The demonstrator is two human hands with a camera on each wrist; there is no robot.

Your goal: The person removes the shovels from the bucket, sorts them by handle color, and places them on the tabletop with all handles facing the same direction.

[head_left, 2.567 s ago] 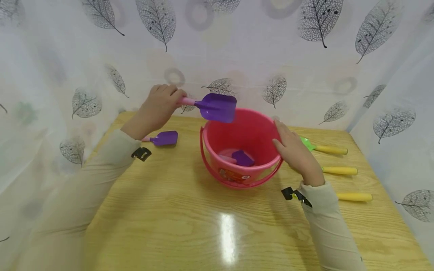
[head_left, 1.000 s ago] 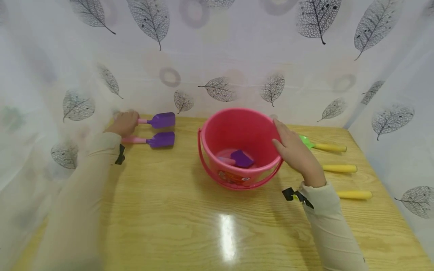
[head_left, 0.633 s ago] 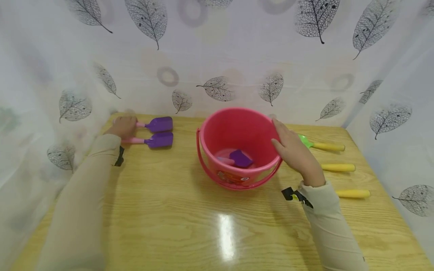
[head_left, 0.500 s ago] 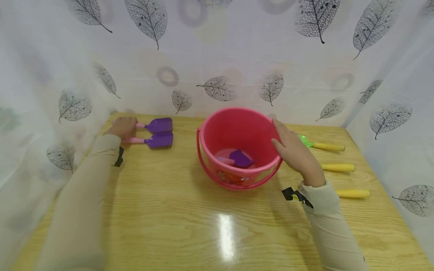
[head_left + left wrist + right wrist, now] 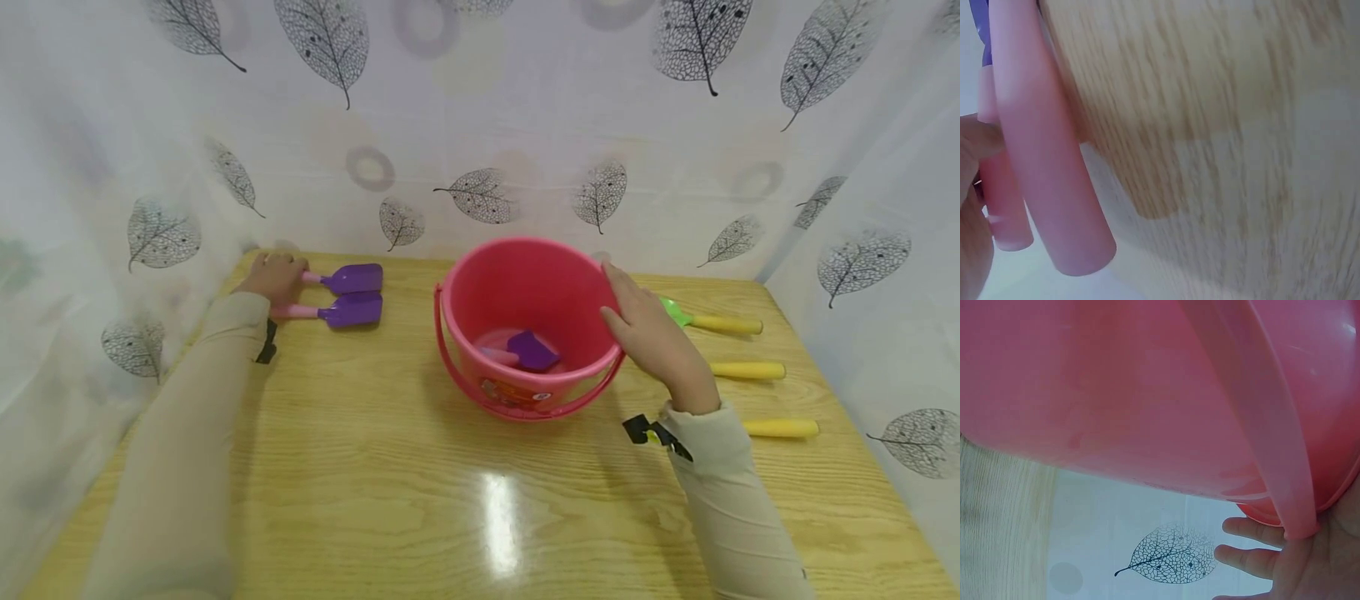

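Observation:
At the table's far left, my left hand (image 5: 272, 277) holds the pink handle of a purple toy shovel (image 5: 356, 277) lying on the table. A second purple toy shovel (image 5: 352, 309) lies just in front, its blade close against the first. In the left wrist view the nearer pink handle (image 5: 1047, 144) partly covers the thumb and the farther handle (image 5: 1007, 206). My right hand (image 5: 656, 337) rests with extended fingers on the right rim of a pink bucket (image 5: 480, 333). Inside the bucket lies another purple shovel (image 5: 533, 352) with a pink handle.
On the right lie several yellow-handled tools: a green-headed one (image 5: 723, 324) at the back, then two yellow handles (image 5: 750, 370) whose heads my right arm hides. A leaf-print curtain (image 5: 480, 100) surrounds the wooden table (image 5: 390, 500).
The shovel that my left hand held above the bucket now lies on the table at the left, behind the other one, and has slid closer to it. My right hand stays on the bucket rim.

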